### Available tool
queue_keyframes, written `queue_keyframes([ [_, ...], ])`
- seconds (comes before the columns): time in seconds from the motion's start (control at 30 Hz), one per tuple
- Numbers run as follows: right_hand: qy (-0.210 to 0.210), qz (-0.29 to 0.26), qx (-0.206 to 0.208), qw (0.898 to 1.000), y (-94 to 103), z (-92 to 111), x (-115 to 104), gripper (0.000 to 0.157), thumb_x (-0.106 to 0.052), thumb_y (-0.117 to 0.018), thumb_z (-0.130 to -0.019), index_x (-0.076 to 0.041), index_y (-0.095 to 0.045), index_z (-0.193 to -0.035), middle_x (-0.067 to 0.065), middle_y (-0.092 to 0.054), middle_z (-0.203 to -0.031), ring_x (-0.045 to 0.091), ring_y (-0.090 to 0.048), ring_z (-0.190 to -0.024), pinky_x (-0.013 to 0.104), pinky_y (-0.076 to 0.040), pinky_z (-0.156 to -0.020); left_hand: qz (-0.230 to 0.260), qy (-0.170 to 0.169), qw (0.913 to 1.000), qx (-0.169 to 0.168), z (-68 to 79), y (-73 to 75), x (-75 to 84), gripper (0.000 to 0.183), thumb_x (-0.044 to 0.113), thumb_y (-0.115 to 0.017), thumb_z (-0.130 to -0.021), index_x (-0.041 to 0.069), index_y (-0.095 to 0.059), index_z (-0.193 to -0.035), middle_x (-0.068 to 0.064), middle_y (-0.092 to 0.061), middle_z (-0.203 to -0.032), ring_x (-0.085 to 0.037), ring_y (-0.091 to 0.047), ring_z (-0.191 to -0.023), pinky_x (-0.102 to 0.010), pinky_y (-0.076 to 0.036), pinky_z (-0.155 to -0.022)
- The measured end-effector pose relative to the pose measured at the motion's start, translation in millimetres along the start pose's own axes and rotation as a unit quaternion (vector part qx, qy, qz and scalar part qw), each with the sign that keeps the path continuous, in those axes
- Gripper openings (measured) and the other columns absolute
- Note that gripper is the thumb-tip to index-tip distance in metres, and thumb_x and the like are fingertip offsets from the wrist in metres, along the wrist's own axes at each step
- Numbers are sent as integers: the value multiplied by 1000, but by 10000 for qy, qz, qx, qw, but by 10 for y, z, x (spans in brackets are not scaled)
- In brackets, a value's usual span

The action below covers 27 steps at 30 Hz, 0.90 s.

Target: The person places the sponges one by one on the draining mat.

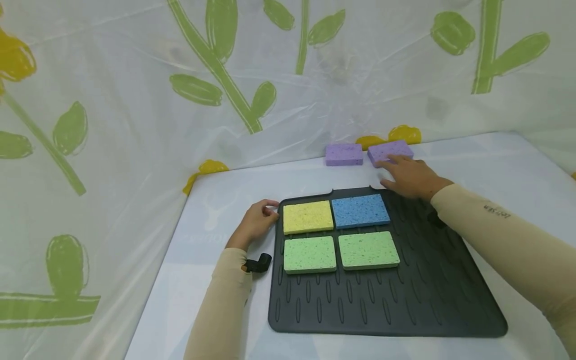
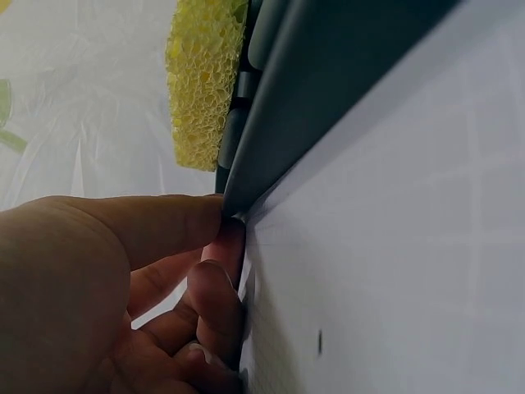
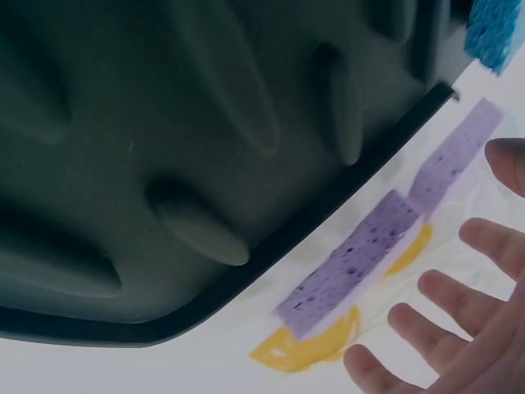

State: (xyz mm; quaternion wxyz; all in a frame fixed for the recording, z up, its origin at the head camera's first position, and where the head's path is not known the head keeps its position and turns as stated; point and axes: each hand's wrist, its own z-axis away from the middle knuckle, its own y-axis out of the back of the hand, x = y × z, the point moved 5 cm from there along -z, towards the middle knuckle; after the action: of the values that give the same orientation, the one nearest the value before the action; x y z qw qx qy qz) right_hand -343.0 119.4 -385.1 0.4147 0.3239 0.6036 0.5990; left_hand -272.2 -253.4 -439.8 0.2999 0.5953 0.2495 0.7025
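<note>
Purple sponge, right: on the desk (image 1: 477, 170) beyond the far edge of the mat, set at a slant near the backdrop (image 1: 144, 100); this is the purple sponge (image 1: 390, 149) being reached for.
Right hand: the hand (image 1: 411, 176) is stretched over the mat's far edge, fingers spread and gripping nothing; whether a fingertip touches the sponge cannot be told.
Step in hand: judged to be the reach at a purple sponge, most likely to pick it up, though a release just made would look much the same.
Next move: if a pick-up, it calls for thumb and fingers to close on opposite sides of the sponge and lift it without catching its neighbour.
Purple sponge, left: a second purple sponge (image 1: 344, 154), just beside the first, also on the desk.
Left hand: the hand (image 1: 256, 222) pinches the mat's edge near the far left corner, apparently steadying it.
Dark mat: a ridged mat (image 1: 418, 300) flat on the desk, bearing four sponges in two rows.
Far row: yellow sponge (image 1: 308, 217) at left, blue sponge (image 1: 361, 211) at right.
Near row: green sponge (image 1: 310, 254) at left, second green sponge (image 1: 369, 249) at right.
</note>
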Motion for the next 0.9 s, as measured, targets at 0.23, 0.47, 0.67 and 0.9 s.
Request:
queue_keyframes([
  [0.23, -205, -90, -210, 9995, -3, -46, 119, 64, -30, -56, -99, 0, -36, -152, 33, -29, -156, 55, -27, -142, 73, -28, -107, 37, -15, 10000, 15, 1, 3, -11, 35, 21, -61, -98, 17, -61, -133, -7, -67, -105, -20, -57, -90, -32, -44, -76],
  [0.47, -414, -170, -346, 9984, -1, -115, 228, 68, -28, -56, -98, 3, -31, -153, 35, -25, -157, 56, -23, -142, 72, -25, -109, 27, -14, 10000, 37, 7, 9, -13, 36, 21, -62, -98, 17, -61, -133, -6, -67, -104, -19, -58, -90, -31, -45, -76],
  [0.67, -570, -384, -507, 9964, -58, -160, 335, 70, -27, -55, -97, 3, -27, -154, 35, -19, -158, 58, -19, -142, 73, -22, -109, 74, -45, 10000, 2, -1, -12, -3, 35, 20, -62, -97, 17, -62, -133, -7, -67, -106, -20, -59, -93, -34, -46, -80],
  [0.9, -580, -338, -405, 9969, -87, -209, 422, 70, -25, -56, -95, 4, -29, -153, 36, -18, -158, 61, -15, -141, 73, -20, -110, 91, 17, 9999, 46, -9, -8, -5, 35, 21, -62, -98, 18, -62, -132, -6, -67, -106, -20, -58, -93, -34, -46, -80],
])
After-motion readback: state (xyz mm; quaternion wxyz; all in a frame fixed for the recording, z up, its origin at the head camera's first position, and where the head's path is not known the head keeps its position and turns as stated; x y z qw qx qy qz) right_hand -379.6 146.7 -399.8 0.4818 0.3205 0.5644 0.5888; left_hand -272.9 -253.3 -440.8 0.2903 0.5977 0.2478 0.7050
